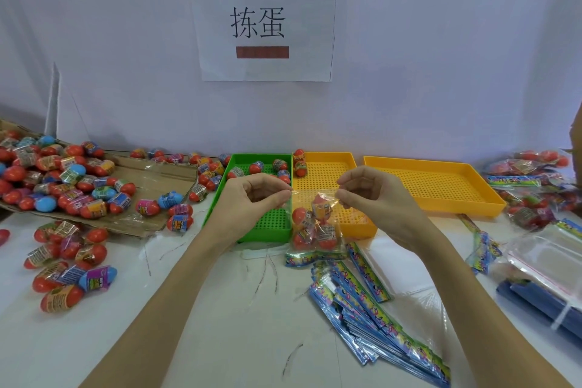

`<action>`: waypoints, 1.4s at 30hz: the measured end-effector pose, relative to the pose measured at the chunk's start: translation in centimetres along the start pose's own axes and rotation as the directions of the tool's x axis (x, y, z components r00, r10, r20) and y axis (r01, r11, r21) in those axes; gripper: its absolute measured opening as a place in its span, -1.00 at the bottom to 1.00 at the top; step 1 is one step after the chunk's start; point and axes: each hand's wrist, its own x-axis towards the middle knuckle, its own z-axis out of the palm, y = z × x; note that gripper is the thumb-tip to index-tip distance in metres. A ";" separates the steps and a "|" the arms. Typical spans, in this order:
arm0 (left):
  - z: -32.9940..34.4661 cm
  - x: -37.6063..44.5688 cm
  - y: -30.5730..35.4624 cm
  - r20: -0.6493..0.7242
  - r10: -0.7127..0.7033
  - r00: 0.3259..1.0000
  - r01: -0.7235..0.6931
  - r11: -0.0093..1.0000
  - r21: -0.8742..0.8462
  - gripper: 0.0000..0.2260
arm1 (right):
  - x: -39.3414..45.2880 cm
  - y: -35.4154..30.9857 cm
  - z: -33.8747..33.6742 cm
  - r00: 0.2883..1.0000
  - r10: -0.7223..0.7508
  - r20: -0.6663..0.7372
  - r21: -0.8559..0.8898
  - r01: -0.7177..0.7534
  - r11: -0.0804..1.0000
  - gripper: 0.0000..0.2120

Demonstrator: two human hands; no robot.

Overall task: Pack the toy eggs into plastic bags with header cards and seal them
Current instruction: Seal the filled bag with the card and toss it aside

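I have my left hand (252, 195) and right hand (367, 190) each pinching a top corner of the bag (313, 227), holding it up over the near edges of the green tray (220, 198) and yellow tray (356, 224) so the eggs (304, 230) settle downward, leaving its mouth ready to seal.

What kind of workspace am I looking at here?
Probably a hand-packing bench in a small toy workshop: loose toy eggs heaped on cardboard, sorting trays against the wall, a stack of header-card bags, and a printed station sign.
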 end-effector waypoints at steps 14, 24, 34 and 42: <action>3.2 -0.7 1.8 -0.086 0.019 0.996 -0.020 1.000 -0.017 -0.92 | -0.1 -1.4 2.3 0.999 -0.044 0.017 0.009 0.044 0.999 -0.70; 3.0 -0.7 2.0 -0.061 -0.045 0.997 0.043 0.998 -0.034 -0.98 | -0.2 -1.2 3.3 1.000 0.012 0.023 -0.116 -0.009 0.993 -0.89; 2.7 -0.3 1.7 -0.262 -0.162 0.951 0.115 0.976 -0.185 -0.93 | -0.1 -1.4 2.0 0.999 -0.041 -0.012 -0.312 0.035 0.949 -0.91; 3.9 -0.6 1.8 -0.277 -0.294 0.915 0.172 0.905 -0.390 -0.86 | 0.0 -1.6 2.0 0.988 -0.028 -0.152 -0.195 -0.002 0.981 -0.93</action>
